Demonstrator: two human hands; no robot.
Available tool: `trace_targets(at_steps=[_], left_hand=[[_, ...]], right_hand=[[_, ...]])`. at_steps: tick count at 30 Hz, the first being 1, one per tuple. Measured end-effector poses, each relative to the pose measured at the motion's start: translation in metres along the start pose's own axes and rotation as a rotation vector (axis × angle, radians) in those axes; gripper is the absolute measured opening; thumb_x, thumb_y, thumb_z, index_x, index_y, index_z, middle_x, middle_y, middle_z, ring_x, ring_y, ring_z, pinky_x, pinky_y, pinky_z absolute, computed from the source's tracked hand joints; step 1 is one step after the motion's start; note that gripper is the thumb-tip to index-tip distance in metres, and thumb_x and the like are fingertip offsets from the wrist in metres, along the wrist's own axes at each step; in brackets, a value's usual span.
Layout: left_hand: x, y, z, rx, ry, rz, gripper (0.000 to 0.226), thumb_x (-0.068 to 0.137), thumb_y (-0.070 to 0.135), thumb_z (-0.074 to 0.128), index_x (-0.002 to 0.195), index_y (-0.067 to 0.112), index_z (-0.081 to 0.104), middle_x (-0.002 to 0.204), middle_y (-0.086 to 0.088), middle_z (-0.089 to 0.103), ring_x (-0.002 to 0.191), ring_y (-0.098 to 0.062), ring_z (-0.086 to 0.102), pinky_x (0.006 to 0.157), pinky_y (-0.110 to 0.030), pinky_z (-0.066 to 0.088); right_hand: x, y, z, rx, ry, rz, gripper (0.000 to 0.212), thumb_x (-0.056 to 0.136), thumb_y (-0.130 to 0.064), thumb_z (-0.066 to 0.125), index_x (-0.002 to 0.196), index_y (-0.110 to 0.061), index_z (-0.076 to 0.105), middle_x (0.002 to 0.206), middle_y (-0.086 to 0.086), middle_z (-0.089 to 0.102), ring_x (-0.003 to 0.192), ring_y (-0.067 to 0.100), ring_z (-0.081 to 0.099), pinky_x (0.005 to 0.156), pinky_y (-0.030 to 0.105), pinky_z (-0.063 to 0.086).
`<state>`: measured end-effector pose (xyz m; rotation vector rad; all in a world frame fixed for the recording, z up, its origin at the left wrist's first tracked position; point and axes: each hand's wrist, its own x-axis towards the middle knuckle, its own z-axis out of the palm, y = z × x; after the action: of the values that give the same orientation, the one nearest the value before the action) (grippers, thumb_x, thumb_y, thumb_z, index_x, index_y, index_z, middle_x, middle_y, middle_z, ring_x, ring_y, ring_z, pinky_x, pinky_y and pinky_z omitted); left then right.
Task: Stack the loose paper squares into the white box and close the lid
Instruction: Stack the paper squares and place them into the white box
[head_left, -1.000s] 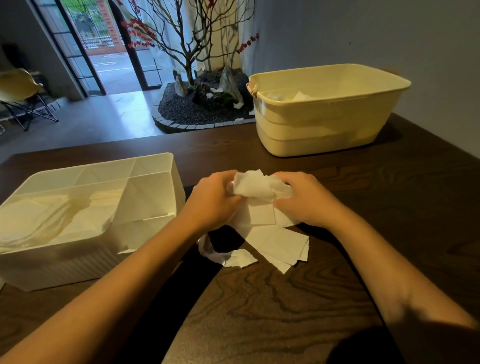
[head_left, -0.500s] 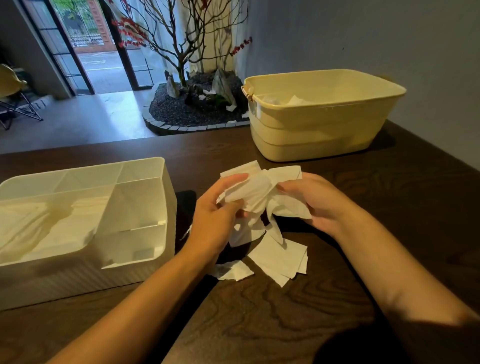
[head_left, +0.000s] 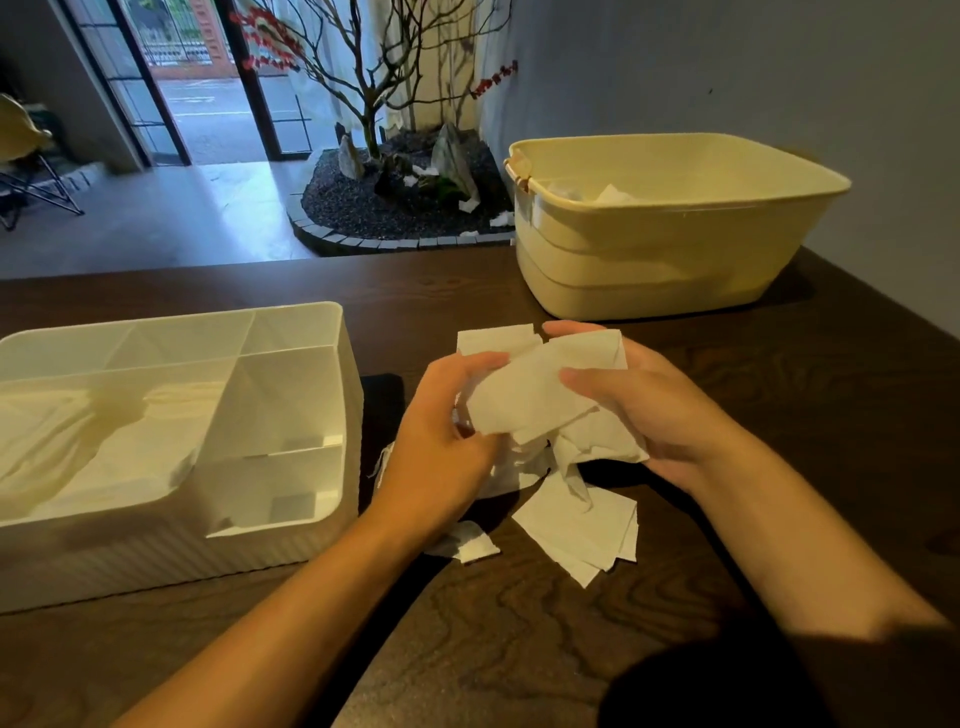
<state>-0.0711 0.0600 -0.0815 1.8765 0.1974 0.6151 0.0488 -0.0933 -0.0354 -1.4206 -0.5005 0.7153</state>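
Where the dark wooden table (head_left: 519, 649) reaches its left side, the white box (head_left: 291, 540) sits open, its dividers marking off compartments and a pale sheet lying slack in the largest one. Just right of the box, the person's left hand (head_left: 441, 447) is lifted above the tabletop, thumb and fingers curled around the near edge of a bunch of paper squares (head_left: 535, 400). That bunch hangs between both hands, crumpled underneath and flatter on top. Below it, more loose squares (head_left: 576, 525) lie overlapped on the wood, with one small scrap (head_left: 470, 543) apart from them, nearer the left forearm. The right hand (head_left: 660, 410) grips the other side of the bunch, its thumb pressed on the top sheet and its fingers wrapped behind. Farther back and to the right stands a cream tub (head_left: 670, 254) with some white paper showing inside, well apart from the hands. Behind the table, a bare-branched tree (head_left: 374, 93) rises from a gravel bed.
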Motion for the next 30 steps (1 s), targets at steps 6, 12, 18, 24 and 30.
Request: trace_targets(at_steps=[6,12,18,24,30], left_hand=[[-0.002,0.010,0.002,0.034,-0.015,-0.096,0.013,0.100,0.041,0.050,0.107,0.043,0.060,0.111,0.013,0.055,0.100,0.000,0.056,0.078,-0.013,0.048],[0.003,0.003,0.002,-0.132,0.048,-0.223,0.039,0.096,0.065,0.043,0.108,0.033,0.061,0.120,-0.003,0.063,0.110,-0.016,0.061,0.101,-0.043,0.051],[0.004,0.005,0.004,-0.146,0.109,-0.301,0.061,0.081,0.067,0.039,0.112,0.022,0.066,0.112,-0.002,0.067,0.110,-0.020,0.062,0.098,-0.047,0.050],[0.001,0.011,0.004,-0.138,0.106,-0.178,0.075,0.087,0.065,0.043,0.112,-0.001,0.066,0.108,-0.014,0.068,0.103,-0.028,0.064,0.092,-0.050,0.051],[0.002,0.011,-0.001,-0.307,-0.011,-0.101,0.028,0.096,0.027,0.060,0.117,0.010,0.065,0.110,-0.007,0.069,0.104,-0.019,0.068,0.084,-0.028,0.055]], right_hand=[[0.001,-0.001,-0.001,0.006,0.014,0.031,0.043,0.096,0.004,0.049,0.122,-0.025,0.068,0.114,0.009,0.073,0.104,0.025,0.071,0.085,0.044,0.056],[-0.001,-0.002,0.001,-0.087,0.069,0.054,0.026,0.096,-0.004,0.058,0.111,-0.021,0.070,0.102,0.007,0.076,0.095,0.023,0.073,0.079,0.040,0.058],[-0.005,-0.002,0.006,-0.273,0.056,-0.048,0.013,0.090,-0.020,0.069,0.103,-0.021,0.072,0.093,-0.001,0.077,0.085,0.012,0.073,0.070,0.026,0.058],[-0.008,-0.005,0.010,-0.404,0.029,-0.053,0.023,0.091,-0.030,0.068,0.086,-0.008,0.073,0.074,0.005,0.071,0.066,0.010,0.066,0.052,0.016,0.046],[-0.009,-0.007,0.010,-0.281,0.131,0.046,0.040,0.090,-0.037,0.068,0.087,0.002,0.064,0.076,0.016,0.059,0.068,0.024,0.062,0.055,0.029,0.043]])
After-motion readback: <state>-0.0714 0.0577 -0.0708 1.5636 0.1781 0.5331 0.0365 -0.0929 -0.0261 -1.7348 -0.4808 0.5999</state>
